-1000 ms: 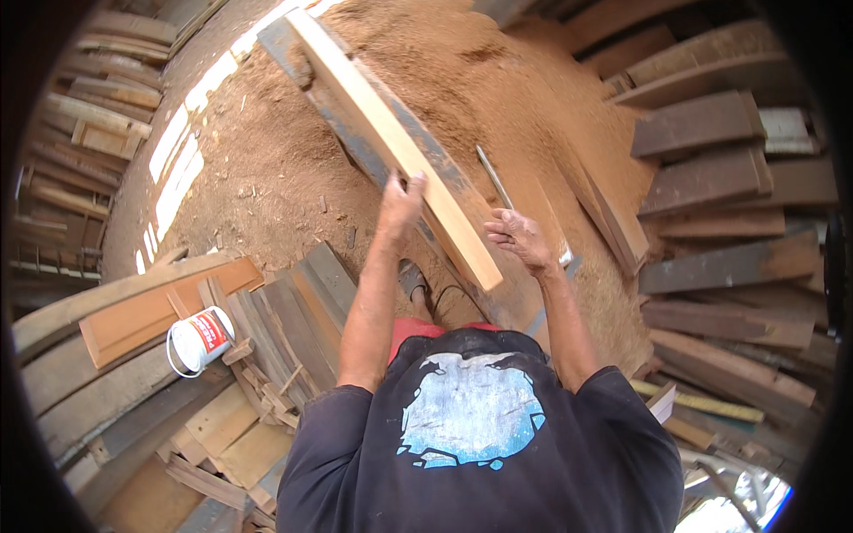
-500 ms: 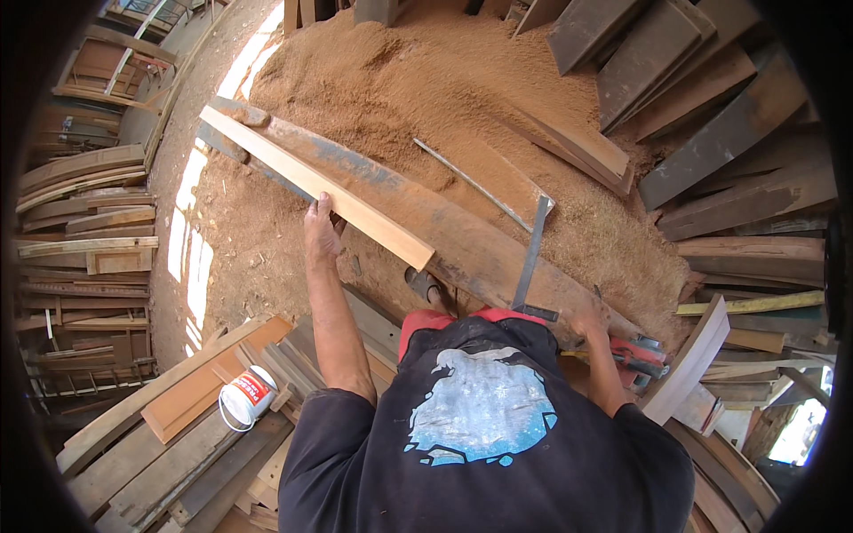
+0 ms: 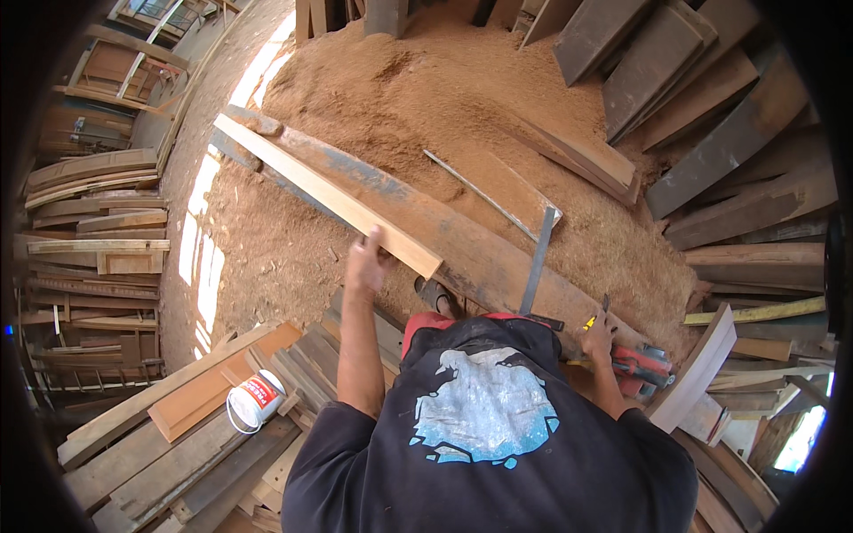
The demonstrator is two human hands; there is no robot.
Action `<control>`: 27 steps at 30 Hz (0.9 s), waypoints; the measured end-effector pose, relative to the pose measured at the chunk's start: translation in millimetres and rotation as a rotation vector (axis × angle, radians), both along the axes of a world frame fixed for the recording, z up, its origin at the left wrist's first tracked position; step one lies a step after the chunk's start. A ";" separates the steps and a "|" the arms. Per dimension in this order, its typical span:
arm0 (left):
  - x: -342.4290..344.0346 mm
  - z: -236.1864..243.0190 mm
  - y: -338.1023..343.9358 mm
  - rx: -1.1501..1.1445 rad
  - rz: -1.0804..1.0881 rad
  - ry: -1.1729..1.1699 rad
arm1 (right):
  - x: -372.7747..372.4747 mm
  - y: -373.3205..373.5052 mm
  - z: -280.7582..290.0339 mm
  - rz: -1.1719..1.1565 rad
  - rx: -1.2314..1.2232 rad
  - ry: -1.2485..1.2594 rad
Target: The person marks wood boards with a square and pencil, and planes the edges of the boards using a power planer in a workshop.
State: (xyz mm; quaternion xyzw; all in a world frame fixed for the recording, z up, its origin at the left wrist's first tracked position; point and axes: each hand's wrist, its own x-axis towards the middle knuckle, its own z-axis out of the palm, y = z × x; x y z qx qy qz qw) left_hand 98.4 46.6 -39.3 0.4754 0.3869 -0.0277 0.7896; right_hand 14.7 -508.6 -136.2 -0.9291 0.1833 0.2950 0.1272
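Observation:
A pale, planed strip of wood lies slantwise along a long, worn plank. My left hand, slightly blurred, is at the strip's near side close to its right end; its fingers look apart, one fingertip at the edge. My right hand is closed around a slim yellow-and-black tool, its dark tip pointing away from me; the exact kind is unclear. A metal try square rests across the plank, left of my right hand. A red power tool sits just right of that hand.
Sawdust is heaped beyond the plank, with a thin pale rod on it. Dark boards lean at the right. A white bucket stands on stacked timber at lower left. My sandalled foot is below the plank.
My left hand has slid along the strip toward its right end and loosened from it. My right hand has lifted and turned, bringing the yellow-and-black tool into sight. The strip stays put.

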 end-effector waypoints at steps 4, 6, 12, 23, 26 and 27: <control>-21.0 2.7 -45.1 -0.067 -0.017 0.004 | -6.7 4.6 -2.1 0.016 -0.078 -0.030; -22.8 4.5 -41.2 -0.069 -0.048 -0.015 | -3.2 4.2 -0.4 0.001 -0.102 -0.018; -23.3 15.0 -38.2 -0.100 -0.056 -0.029 | 53.5 17.5 11.3 -0.093 0.094 -0.268; -34.3 -7.3 -51.7 0.349 -0.068 -0.030 | 199.6 215.8 145.8 -0.213 1.488 0.281; -45.9 -4.2 -55.1 0.514 -0.051 -0.065 | 210.9 275.4 198.6 0.397 1.130 0.129; -49.5 15.3 -54.5 0.571 -0.062 -0.044 | 205.7 293.0 213.9 0.534 1.065 0.068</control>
